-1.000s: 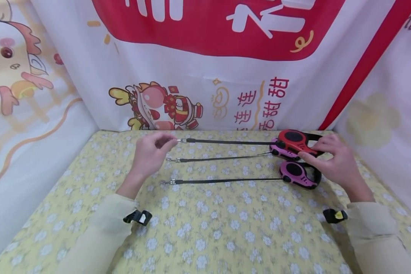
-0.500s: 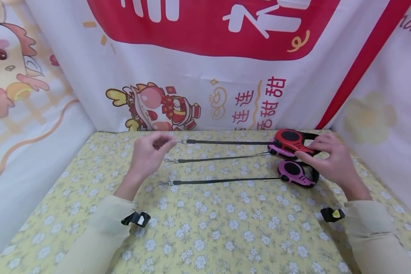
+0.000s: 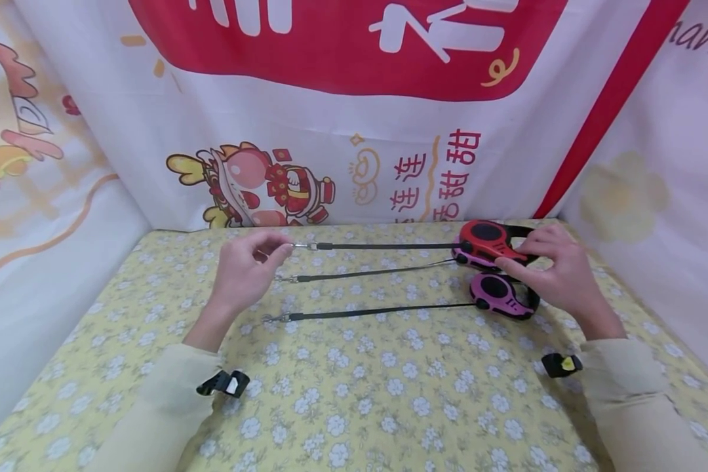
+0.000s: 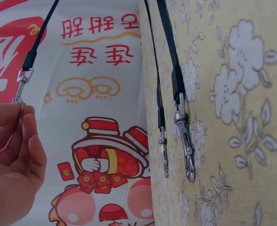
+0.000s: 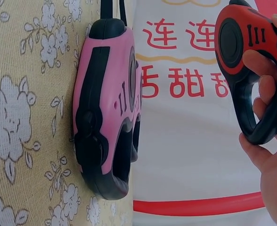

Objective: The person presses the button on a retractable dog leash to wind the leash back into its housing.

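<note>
Head view: 3 retractable leashes are in sight, 1 red and 2 pink, along with 2 hands. The right hand grips the case end of the red leash, while the left hand pinches its metal clip between thumb and fingertips. The 1 black strap between them runs straight. Nearer the person, the 2 pink leashes rest on the flowered cloth: the far pink leash is partly hidden by the red case, and the near pink leash lies just in front. Their 2 straps stretch leftward, ending in 2 more clips, the far clip and the near clip.

Left wrist view: 3 clips show. 1 is held at its tip in a narrow pinch, apart from the cloth; the other 2 lie side by side on it. Behind the hand hangs a white printed backdrop.

Right wrist view: the 2 pink cases stand close together, the farther mostly covered by the nearer. The 1 red case is raised off the cloth, well apart from them, with fingers curled through the opening of its black handle.
</note>
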Tool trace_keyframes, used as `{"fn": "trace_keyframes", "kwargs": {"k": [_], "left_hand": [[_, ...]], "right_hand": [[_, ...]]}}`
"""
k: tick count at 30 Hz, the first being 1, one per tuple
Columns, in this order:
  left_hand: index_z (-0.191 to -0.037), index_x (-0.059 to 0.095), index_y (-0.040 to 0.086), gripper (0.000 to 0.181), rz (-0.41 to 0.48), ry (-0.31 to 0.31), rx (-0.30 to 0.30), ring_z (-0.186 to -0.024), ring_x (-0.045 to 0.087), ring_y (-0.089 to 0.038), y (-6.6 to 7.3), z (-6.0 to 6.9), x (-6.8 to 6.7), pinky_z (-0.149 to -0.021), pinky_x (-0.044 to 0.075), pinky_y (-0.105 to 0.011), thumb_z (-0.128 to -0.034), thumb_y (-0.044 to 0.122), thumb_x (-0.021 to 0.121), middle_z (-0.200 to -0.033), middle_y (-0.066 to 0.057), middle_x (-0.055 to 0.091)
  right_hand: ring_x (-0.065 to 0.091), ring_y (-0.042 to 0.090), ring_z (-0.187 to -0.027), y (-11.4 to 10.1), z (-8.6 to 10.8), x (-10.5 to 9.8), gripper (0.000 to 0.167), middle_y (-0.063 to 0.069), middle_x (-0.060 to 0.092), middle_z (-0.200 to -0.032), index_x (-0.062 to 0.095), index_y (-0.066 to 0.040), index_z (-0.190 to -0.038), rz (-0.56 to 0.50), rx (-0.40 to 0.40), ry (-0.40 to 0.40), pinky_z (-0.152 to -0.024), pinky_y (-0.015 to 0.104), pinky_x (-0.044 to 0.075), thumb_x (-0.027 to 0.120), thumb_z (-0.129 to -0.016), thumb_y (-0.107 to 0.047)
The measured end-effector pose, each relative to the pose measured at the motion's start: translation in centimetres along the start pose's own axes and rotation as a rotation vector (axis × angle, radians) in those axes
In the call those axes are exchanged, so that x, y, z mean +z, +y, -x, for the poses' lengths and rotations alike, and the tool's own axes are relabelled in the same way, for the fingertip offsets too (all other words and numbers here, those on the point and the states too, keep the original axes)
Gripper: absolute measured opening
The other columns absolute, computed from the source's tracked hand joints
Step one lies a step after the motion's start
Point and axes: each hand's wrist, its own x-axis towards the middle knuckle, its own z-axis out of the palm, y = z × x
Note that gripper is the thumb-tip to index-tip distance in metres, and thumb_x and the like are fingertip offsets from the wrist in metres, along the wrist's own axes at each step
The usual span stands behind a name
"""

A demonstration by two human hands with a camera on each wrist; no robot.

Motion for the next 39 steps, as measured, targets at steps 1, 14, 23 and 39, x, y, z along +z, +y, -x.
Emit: {"fn": "trace_keyframes", "kwargs": {"k": [1,14,23,39], "left_hand": [[-0.115,0.078,0.011,0.023,0.002,-0.003,0.0,-0.089,0.068,-0.018,0.05,0.03,0.02,-0.077,0.052,-0.018,-0.106,0.03,0.067,-0.103,-0.008,0.079],[-0.115,0.077,0.011,0.022,-0.011,-0.023,-0.007,-0.089,0.068,-0.02,0.24,0.31,0.07,-0.077,0.052,-0.019,-0.107,0.026,0.064,-0.104,-0.009,0.079],[-0.116,0.076,0.011,0.026,-0.011,-0.042,0.005,-0.09,0.068,-0.021,0.31,0.29,0.3,-0.079,0.054,-0.022,-0.108,0.032,0.062,-0.106,-0.009,0.078],[-0.115,0.076,0.009,0.022,0.008,-0.055,0.04,-0.088,0.068,-0.018,0.47,0.27,0.47,-0.079,0.056,-0.027,-0.1065,0.027,0.066,-0.105,-0.006,0.078]], "right_hand": [[0.044,-0.007,-0.099,0.01,0.02,0.01,0.031,0.014,0.071,-0.099,0.082,0.001,-0.099,-0.001,-0.002,-0.001,-0.08,0.025,0.041,0.092,-0.081,-0.021],[0.047,-0.004,-0.095,-0.32,-0.27,0.31,0.023,0.009,0.07,-0.094,0.083,-0.001,-0.093,-0.019,-0.06,0.007,-0.079,0.02,0.042,0.093,-0.078,-0.016],[0.046,-0.006,-0.096,-0.35,-0.13,0.21,0.024,0.01,0.07,-0.094,0.082,0.001,-0.093,-0.026,-0.061,0.01,-0.078,0.017,0.042,0.093,-0.079,-0.016],[0.045,-0.007,-0.096,-0.85,-0.22,0.57,0.023,0.009,0.07,-0.09,0.082,-0.001,-0.088,-0.013,-0.103,0.014,-0.078,0.023,0.041,0.094,-0.075,-0.015]]}}
